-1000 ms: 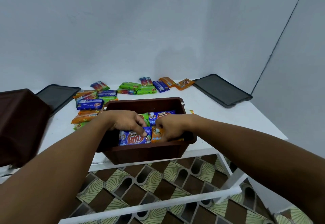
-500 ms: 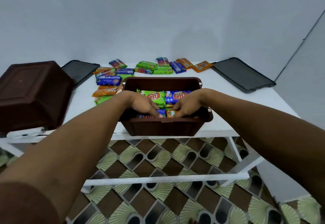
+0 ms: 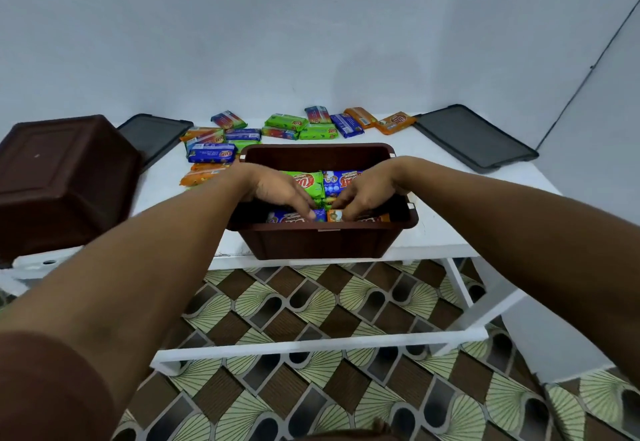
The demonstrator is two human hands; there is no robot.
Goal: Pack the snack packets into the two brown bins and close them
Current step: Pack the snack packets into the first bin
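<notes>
Both arms reach over the counter's [image 3: 433, 239] front edge into the open brown bin [image 3: 322, 243], where the left hand [image 3: 277, 193] and right hand [image 3: 367, 191] press down on the front row of packed packets [image 3: 311, 181]. Each grip is half-curled, fingertips meeting at the seam between a blue packet [image 3: 287, 217] and an orange packet [image 3: 334, 215]; whether either hand pinches a packet or only pushes on it cannot be told.

The step appears to be settling the near row. It would be done well by pressing the packets flat and level below the rim, so that a lid can later seat without bulging.

Behind the bin, loose snack packets [image 3: 242, 135] lie scattered across the counter, with more [image 3: 346, 122] towards the wall, so packing is judged partly done. The second brown bin [image 3: 62, 181] sits upturned at the left, apparently unfilled. Two dark lids lie flat at the back: one [image 3: 152, 135] to the left, one [image 3: 474, 135] to the right.
</notes>
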